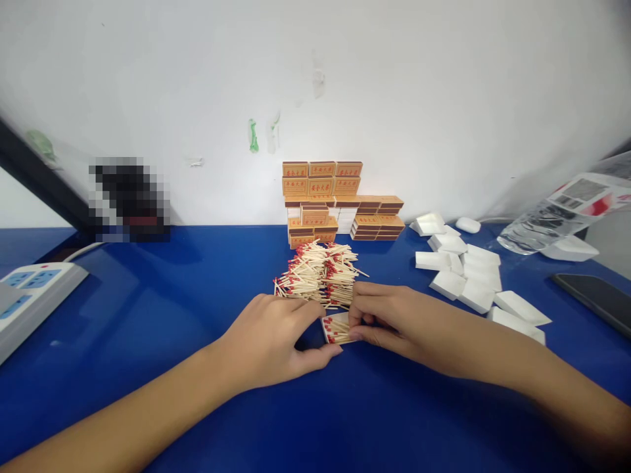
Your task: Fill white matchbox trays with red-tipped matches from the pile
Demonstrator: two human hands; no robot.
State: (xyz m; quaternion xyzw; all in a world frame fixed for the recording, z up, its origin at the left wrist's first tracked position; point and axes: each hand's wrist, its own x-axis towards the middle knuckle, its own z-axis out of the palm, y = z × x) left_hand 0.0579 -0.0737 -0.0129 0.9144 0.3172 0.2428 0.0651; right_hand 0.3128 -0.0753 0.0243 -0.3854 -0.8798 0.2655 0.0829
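White single tray (324,328) between two hands (276,338).

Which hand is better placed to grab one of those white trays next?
Probably the right hand: the white trays lie on its side, nearer to it. The left hand is farther away and would likely have to cross the right.
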